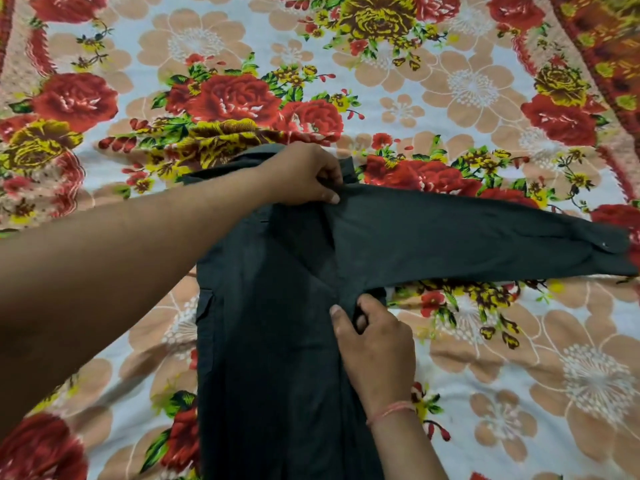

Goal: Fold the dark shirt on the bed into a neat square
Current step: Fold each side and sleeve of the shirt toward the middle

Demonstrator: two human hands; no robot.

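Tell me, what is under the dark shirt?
The floral bedsheet lies under the shirt and shows on both sides. The part beneath the cloth is covered, so anything else there cannot be seen.

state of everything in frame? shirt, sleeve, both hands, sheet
dark shirt: lying flat on the bed, body still long, not yet a square
sleeve: stretched out sideways over the sheet, not folded in
left hand: pinches the shirt at the shoulder, beside the collar
right hand: pinches the fabric just under the sleeve's base
bedsheet: spread out, rumpled just beyond the collar
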